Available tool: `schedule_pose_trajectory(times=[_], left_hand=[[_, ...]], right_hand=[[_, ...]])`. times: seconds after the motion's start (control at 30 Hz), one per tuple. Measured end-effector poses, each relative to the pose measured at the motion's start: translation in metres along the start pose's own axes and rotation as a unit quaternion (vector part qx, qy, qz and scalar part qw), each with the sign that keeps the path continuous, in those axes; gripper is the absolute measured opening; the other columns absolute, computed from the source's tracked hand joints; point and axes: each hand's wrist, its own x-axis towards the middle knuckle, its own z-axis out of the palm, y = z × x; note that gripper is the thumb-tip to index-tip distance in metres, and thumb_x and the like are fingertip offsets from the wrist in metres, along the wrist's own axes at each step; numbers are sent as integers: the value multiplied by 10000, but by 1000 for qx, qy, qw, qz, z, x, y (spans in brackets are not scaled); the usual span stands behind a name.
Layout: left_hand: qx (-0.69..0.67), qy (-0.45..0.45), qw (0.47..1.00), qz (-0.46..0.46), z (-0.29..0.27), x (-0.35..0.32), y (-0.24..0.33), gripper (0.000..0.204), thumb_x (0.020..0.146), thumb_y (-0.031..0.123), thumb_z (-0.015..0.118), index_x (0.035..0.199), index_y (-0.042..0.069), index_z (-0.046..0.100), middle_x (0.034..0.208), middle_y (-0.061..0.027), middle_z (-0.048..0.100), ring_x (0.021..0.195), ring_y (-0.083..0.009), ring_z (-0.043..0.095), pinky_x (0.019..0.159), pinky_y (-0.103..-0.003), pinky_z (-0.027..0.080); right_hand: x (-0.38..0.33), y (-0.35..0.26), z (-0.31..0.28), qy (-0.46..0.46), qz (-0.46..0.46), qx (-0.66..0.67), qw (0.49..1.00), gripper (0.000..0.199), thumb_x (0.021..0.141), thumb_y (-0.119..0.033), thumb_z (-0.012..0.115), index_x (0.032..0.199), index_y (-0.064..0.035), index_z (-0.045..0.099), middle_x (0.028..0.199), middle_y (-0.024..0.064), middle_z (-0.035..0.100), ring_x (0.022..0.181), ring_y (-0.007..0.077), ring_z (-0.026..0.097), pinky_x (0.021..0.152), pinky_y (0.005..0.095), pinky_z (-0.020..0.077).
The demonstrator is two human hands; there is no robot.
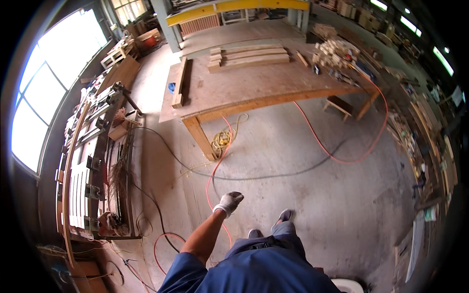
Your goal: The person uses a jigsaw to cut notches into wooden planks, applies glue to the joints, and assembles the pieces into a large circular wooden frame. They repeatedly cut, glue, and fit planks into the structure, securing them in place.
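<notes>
My left hand [228, 202] wears a light grey work glove and swings out in front of me over the concrete floor, fingers loosely curled, holding nothing. It hangs above a red hose [213, 173] that runs across the floor. My right hand is out of view. My two shoes [285, 215] show below, stepping toward a big wooden workbench [254, 93].
Planks [249, 56] and a heap of small wood blocks [334, 51] lie on the bench. A coiled yellow cord [222, 139] sits by its leg. A black cable [273, 175] crosses the floor. A long metal machine [95, 161] lines the left wall. A small stool [339, 105] stands at right.
</notes>
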Motion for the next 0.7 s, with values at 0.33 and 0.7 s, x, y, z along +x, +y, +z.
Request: schedule_pose_trajectory(times=[0.33, 0.7], left_hand=[[170, -22, 956, -239, 11, 106, 27, 425, 972, 456, 619, 1176, 128, 795, 1221, -172, 760, 1168, -383, 705, 1019, -454, 547], [35, 343, 937, -53, -43, 239, 156, 418, 957, 336, 726, 1235, 26, 757, 1192, -198, 772, 1099, -323, 751, 972, -410, 578]], right_hand=[[323, 188, -257, -35, 487, 627, 607, 217, 1016, -128, 668, 1085, 77, 646, 779, 211, 696, 619, 328, 687, 569, 470, 575], [693, 209, -693, 259, 112, 202, 938, 306, 860, -250, 766, 1006, 17, 732, 872, 184, 761, 862, 361, 741, 816, 470, 571]])
